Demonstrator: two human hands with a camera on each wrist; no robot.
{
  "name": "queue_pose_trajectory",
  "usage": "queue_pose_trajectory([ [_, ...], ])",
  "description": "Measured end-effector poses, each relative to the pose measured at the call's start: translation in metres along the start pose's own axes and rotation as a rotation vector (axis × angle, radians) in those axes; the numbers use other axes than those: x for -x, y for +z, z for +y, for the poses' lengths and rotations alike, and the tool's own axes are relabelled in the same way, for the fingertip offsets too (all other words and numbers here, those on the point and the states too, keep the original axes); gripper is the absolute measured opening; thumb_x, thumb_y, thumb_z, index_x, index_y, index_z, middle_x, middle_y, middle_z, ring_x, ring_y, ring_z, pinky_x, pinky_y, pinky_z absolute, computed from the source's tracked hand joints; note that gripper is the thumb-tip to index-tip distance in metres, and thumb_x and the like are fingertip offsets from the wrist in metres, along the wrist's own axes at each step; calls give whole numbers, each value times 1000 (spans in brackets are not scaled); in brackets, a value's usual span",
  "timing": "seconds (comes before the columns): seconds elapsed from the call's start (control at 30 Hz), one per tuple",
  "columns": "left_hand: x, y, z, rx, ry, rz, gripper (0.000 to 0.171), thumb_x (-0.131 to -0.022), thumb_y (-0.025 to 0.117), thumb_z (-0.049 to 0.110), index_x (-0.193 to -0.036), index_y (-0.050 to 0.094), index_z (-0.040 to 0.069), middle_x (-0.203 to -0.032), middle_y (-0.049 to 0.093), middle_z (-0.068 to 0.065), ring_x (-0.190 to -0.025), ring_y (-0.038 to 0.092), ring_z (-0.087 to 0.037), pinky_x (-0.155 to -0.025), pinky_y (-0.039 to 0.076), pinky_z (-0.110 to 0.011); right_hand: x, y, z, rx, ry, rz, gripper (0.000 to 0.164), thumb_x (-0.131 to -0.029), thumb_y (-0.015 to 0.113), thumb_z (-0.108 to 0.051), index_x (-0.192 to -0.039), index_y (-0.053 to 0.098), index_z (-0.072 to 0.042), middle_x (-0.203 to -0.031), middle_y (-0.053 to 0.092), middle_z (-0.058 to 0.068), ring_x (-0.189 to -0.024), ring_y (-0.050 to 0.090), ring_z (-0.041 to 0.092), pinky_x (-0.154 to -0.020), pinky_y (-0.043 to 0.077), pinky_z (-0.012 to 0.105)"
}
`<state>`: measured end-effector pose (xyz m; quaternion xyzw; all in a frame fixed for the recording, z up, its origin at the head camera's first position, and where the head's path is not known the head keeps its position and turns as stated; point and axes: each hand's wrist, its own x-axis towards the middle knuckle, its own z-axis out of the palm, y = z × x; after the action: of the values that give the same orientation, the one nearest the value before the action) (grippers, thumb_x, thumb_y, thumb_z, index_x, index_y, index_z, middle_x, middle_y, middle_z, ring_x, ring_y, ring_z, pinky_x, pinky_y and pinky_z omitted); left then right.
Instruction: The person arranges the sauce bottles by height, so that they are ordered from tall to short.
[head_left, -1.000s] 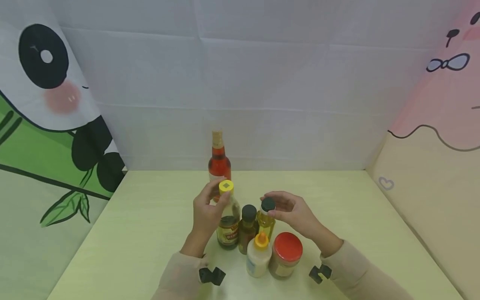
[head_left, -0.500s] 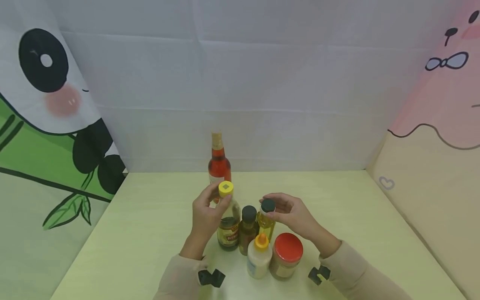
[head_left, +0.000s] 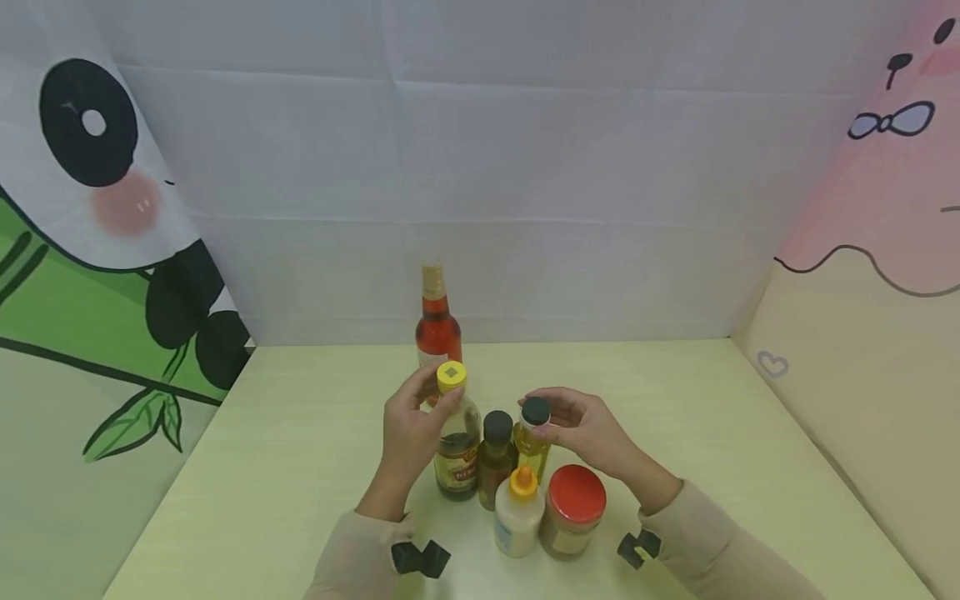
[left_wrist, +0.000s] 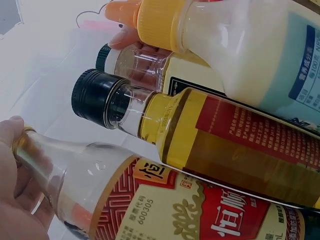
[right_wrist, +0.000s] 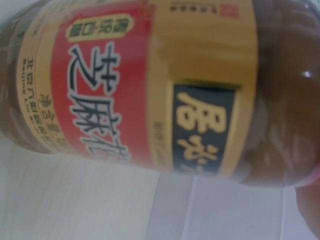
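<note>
My left hand (head_left: 411, 429) grips the neck of a yellow-capped glass bottle (head_left: 456, 471) with dark liquid low inside. In the left wrist view its red-and-cream label (left_wrist: 220, 205) shows. My right hand (head_left: 588, 427) pinches a bottle of yellow oil (head_left: 532, 454) just under its dark green cap, fingers behind and thumb in front. Between them stands a black-capped bottle (head_left: 495, 473) with amber liquid and a red label (left_wrist: 250, 130). In front are a white squeeze bottle (head_left: 517, 521) with an orange nozzle and a red-lidded jar (head_left: 570, 521) of brown paste, which fills the right wrist view.
Behind the left hand rises a tall bottle of red liquid (head_left: 438, 333), its lower part hidden. All stand upright on a pale table (head_left: 300, 467). A white cloth backdrop (head_left: 570, 208) closes off the back, with printed cartoon panels at both sides.
</note>
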<state>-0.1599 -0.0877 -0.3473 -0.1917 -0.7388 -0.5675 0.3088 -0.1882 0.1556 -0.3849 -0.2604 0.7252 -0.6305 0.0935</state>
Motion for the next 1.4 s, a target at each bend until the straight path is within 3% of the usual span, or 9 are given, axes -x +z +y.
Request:
queue_pose_trajectory([
  [0.1, -1, 2, 0, 0, -4, 1, 33, -79, 68, -10, -111, 61, -17, -94, 68, -25, -80, 64, -15, -66, 46, -17, 0, -2, 0, 11, -2, -3, 42, -88, 73, -8, -126, 59, 2, -127, 58, 25, -120, 55, 32, -96, 47, 33],
  [0.33, -1, 10, -30, 18, -19, -7, 35, -79, 71, -10, -114, 63, -13, -101, 67, -22, -84, 65, -22, -69, 50, -17, 1, -6, 1, 20, -15, -10, 41, -88, 73, -9, -126, 59, 2, -125, 59, 25, -121, 55, 32, -98, 46, 33],
  [0.43, -5, 12, -35, 28, -31, -14, 35, -81, 71, -7, -116, 65, -8, -102, 67, -17, -87, 65, -21, -71, 52, -21, 1, -8, 2, 21, -19, -12, 41, -89, 72, -9, -126, 58, 2, -125, 59, 24, -121, 55, 32, -98, 45, 33],
  [0.6, -12, 15, -37, 65, -20, -30, 34, -85, 71, -1, -118, 66, -3, -106, 68, -15, -90, 67, -28, -73, 56, -29, 2, -10, 4, 11, -21, -19, 42, -89, 72, -8, -126, 58, 3, -126, 58, 27, -120, 55, 32, -97, 46, 33],
  [0.73, -17, 19, -37, 81, -21, -37, 34, -85, 72, 1, -119, 66, -3, -108, 67, -15, -89, 67, -29, -73, 56, -28, 2, -13, 4, 7, -22, -18, 42, -88, 72, -8, -126, 58, 3, -126, 58, 27, -119, 56, 32, -96, 47, 32],
  [0.97, -25, 23, -39, 85, -93, -36, 36, -86, 75, 8, -119, 67, -2, -109, 68, -14, -90, 67, -30, -78, 56, -32, 2, -14, 4, 1, -15, -25, 42, -88, 73, -7, -126, 58, 3, -124, 60, 23, -118, 57, 31, -96, 47, 33],
  [1.23, -36, 27, -40, 102, -166, -23, 36, -85, 76, 6, -118, 66, -5, -110, 67, -18, -95, 66, -33, -82, 55, -33, 0, -12, 6, -1, -4, -24, 42, -88, 73, -8, -126, 58, 3, -124, 59, 26, -118, 57, 32, -95, 48, 33],
  [1.4, -42, 31, -41, 81, -177, -16, 39, -84, 77, 6, -119, 66, -6, -109, 68, -19, -96, 66, -31, -79, 54, -26, -1, -10, 6, -3, -14, -31, 43, -88, 73, -7, -126, 57, 4, -125, 58, 26, -119, 56, 32, -96, 47, 33],
])
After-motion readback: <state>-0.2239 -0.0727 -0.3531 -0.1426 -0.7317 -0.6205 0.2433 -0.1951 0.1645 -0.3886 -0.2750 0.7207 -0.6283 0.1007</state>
